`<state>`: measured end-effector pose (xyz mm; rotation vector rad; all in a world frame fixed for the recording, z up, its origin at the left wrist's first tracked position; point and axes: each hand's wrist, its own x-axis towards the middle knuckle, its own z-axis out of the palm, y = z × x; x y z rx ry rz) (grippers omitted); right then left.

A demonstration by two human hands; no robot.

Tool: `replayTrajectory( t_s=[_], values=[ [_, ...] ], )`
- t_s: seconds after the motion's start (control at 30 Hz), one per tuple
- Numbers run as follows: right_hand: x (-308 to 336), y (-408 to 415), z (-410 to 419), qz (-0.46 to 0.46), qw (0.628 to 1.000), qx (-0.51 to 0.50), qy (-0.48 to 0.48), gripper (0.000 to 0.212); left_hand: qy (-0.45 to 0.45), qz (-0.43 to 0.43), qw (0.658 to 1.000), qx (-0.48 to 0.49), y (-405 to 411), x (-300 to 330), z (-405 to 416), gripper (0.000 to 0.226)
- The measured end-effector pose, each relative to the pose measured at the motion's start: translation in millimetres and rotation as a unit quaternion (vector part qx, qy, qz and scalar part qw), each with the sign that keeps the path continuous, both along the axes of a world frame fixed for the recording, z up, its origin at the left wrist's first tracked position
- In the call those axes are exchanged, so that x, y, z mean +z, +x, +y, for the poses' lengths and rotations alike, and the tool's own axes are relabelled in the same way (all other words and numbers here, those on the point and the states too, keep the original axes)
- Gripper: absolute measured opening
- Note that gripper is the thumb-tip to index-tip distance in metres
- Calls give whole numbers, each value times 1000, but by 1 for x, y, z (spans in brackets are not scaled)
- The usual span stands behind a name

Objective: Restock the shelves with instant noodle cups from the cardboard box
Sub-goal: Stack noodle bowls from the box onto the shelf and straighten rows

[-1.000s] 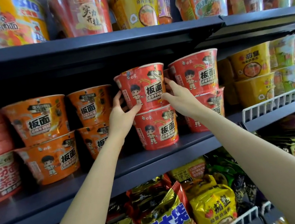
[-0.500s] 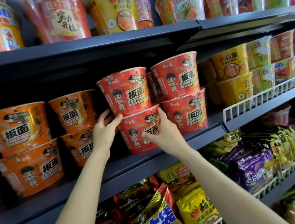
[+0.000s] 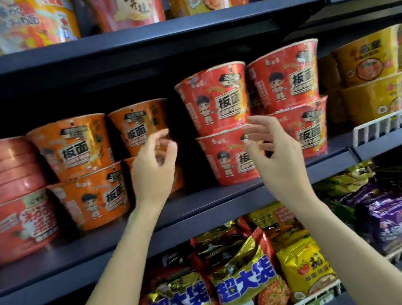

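Note:
Two red noodle cups stand stacked on the dark middle shelf [image 3: 204,205]: the upper red cup [image 3: 214,98] on the lower red cup [image 3: 225,158]. My left hand [image 3: 154,168] hovers just left of the stack, fingers loosely curled, holding nothing. In front of the lower cup's right side, my right hand [image 3: 275,155] is also empty with relaxed fingers. Neither hand touches a cup. A second red stack [image 3: 290,99] stands right beside the first. The cardboard box is out of view.
Orange cups [image 3: 79,171] in two stacks fill the shelf to the left, with pinkish-red cups [image 3: 4,200] at far left. Yellow cups [image 3: 369,79] sit right behind a white wire rail [image 3: 390,120]. Large cups line the top shelf; noodle bags [image 3: 245,287] fill the shelf below.
Both hands have let go of the stacked red cups and drawn back a little toward me. The cups stay on the shelf. The camera view has shifted.

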<state>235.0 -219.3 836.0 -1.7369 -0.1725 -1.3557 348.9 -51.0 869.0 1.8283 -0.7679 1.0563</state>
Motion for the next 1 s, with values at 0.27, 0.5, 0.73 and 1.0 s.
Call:
replayTrajectory(
  t_s=[0.27, 0.5, 0.73, 1.0],
  values=[
    [32, 84, 85, 192, 962, 102, -163, 51, 73, 170, 981, 61, 34, -15, 79, 54],
    [42, 164, 93, 304, 942, 88, -108, 98, 167, 219, 959, 62, 57, -2, 72, 82],
    [29, 142, 93, 270, 953, 53, -127, 79, 148, 256, 955, 11, 53, -2, 80, 82],
    [18, 76, 71, 189, 967, 112, -130, 68, 85, 120, 989, 7, -1, -21, 85, 68]
  ],
)
